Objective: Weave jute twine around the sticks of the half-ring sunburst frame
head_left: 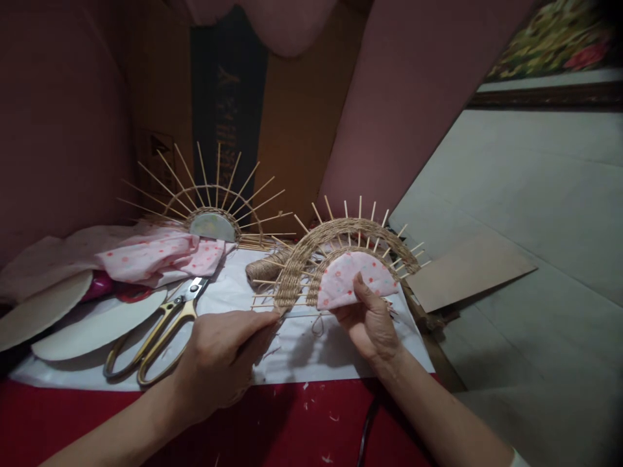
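A woven half-circle fan frame [341, 230] of thin sticks and twine is held up over the white sheet. At its middle is a half-round pad [341, 275] of pink spotted cloth, which my right hand [372, 318] grips with the thumb on its face. My left hand [224, 353] is closed, fingertips pinching the lower left end of the woven twine band. What exactly lies between those fingertips is hidden. Below the band hangs a small loop of twine [318, 325]. Behind it rests a twine spool [265, 269].
Gold-handled scissors [168, 334] lie left of my left hand, beside pale half-round boards [100, 327] and spotted cloth [160, 256]. A second stick frame [214, 227] leans at the back against a cardboard box [302, 130]. A flat board [472, 269] is on the right.
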Action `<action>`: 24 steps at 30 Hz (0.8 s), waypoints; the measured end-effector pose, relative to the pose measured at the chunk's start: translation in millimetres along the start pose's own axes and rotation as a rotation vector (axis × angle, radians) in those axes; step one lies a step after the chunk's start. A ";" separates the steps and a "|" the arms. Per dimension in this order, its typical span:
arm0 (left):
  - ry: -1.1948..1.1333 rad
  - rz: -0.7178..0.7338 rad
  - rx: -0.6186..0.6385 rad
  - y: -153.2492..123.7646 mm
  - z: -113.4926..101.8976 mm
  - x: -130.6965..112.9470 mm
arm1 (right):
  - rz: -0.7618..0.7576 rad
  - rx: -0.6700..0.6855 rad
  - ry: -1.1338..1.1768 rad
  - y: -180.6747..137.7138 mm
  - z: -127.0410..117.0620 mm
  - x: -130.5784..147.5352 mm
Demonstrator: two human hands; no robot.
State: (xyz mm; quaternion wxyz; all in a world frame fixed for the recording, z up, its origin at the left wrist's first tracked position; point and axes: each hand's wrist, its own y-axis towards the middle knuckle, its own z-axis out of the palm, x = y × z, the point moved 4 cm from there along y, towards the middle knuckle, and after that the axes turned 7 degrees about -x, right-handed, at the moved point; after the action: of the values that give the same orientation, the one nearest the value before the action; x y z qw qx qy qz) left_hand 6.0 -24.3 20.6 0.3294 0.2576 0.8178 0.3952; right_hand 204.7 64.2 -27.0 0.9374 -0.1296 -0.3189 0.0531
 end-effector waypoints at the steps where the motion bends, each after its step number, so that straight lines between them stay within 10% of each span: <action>1: -0.013 -0.002 0.011 -0.2 0.6 -0.1 | 0.009 0.003 -0.001 -0.6 0.1 -1.1; 24: -0.251 -0.117 0.132 0.9 -0.2 -1.5 | 0.014 0.015 -0.008 -3.5 1.2 -5.8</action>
State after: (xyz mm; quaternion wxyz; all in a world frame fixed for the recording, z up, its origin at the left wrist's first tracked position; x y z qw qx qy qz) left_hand 7.0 -24.9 21.9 0.4340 0.2781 0.8081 0.2853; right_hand 199.4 60.0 -28.5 0.9366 -0.1245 -0.3214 0.0625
